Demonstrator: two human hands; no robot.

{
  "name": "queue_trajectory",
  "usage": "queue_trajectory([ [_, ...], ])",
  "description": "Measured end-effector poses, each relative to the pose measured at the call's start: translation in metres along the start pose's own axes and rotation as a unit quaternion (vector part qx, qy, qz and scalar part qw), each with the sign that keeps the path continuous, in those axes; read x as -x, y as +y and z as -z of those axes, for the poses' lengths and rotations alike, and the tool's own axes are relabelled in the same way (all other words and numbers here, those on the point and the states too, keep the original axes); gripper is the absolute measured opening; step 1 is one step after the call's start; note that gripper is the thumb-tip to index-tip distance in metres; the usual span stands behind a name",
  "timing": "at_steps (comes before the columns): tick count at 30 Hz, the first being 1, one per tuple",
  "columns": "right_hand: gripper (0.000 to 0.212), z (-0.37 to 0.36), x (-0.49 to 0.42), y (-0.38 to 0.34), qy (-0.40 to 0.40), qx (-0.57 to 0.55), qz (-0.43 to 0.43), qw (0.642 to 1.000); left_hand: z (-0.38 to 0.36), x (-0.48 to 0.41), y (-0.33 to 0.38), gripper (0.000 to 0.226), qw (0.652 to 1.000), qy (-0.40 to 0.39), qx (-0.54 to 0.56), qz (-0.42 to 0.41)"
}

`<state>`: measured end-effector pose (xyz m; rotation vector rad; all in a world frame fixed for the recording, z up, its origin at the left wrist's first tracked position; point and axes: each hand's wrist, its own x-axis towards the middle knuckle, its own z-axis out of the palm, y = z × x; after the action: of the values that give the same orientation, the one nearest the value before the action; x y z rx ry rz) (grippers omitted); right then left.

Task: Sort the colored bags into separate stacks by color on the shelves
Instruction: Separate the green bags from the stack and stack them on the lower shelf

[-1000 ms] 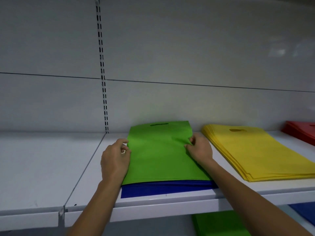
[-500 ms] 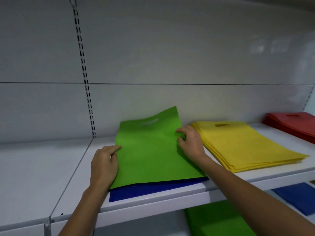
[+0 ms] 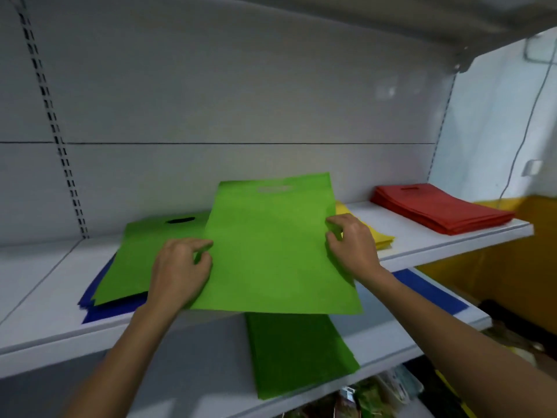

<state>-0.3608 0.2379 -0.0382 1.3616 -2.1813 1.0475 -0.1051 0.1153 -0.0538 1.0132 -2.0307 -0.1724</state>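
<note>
**Green bag held by both side edges over the shelf front**

From the head camera. Reaching in from the bottom of the frame with both forearms bare. Gripping with the left hand [image 3: 180, 270], fingers curled onto the left edge of a flat bright-green fabric bag [image 3: 271, 251] with a slot handle. Pinching the opposite edge with the right hand [image 3: 352, 245], fingers bent round the fabric. Holding that bag between the two hands, tilted, handle end away, near end hanging past the front lip of the white metal upper shelf [image 3: 437, 239].

Just behind and left of the left hand: a second green bag [image 3: 144, 254], lying flat on a pile of dark-blue bags [image 3: 111, 309]. Behind the right hand, mostly hidden: a stack of yellow bags [image 3: 381, 238]. Further right, well apart: a stack of red bags [image 3: 440, 209].

Below, on the white lower shelf [image 3: 391, 339]: a stack of darker-looking green bags [image 3: 295, 351] under the held one, and a blue bag [image 3: 428, 294] to its right.
</note>
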Motion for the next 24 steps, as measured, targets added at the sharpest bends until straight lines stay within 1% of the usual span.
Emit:
queue_trajectory([
  [5,0.034,0.078,0.053,0.081,-0.005,0.029,-0.043,0.999,-0.043,0.058,0.089,0.027,0.998,-0.04,0.039,-0.024],
  [10,0.035,0.149,0.114,0.158,-0.025,0.065,-0.125,0.99,-0.087,0.121,0.169,0.026,0.991,-0.097,0.08,-0.055],
  [13,0.036,0.179,0.149,0.202,-0.044,0.094,-0.171,0.98,-0.11,0.158,0.209,0.024,0.981,-0.134,0.117,-0.084],
  [15,0.035,0.188,0.168,0.231,-0.066,0.093,-0.205,0.972,-0.122,0.177,0.228,0.023,0.973,-0.166,0.132,-0.094],
  [18,0.034,0.189,0.187,0.261,-0.079,0.088,-0.241,0.963,-0.139,0.197,0.237,0.023,0.966,-0.2,0.13,-0.099],
  [20,0.034,0.178,0.192,0.262,-0.093,0.091,-0.249,0.96,-0.148,0.208,0.228,0.025,0.962,-0.228,0.124,-0.083],
  [22,0.035,0.157,0.194,0.254,-0.118,0.089,-0.241,0.959,-0.155,0.217,0.207,0.027,0.962,-0.246,0.111,-0.054],
  [24,0.036,0.125,0.189,0.244,-0.148,0.081,-0.214,0.962,-0.161,0.22,0.181,0.029,0.964,-0.251,0.087,-0.02],
])
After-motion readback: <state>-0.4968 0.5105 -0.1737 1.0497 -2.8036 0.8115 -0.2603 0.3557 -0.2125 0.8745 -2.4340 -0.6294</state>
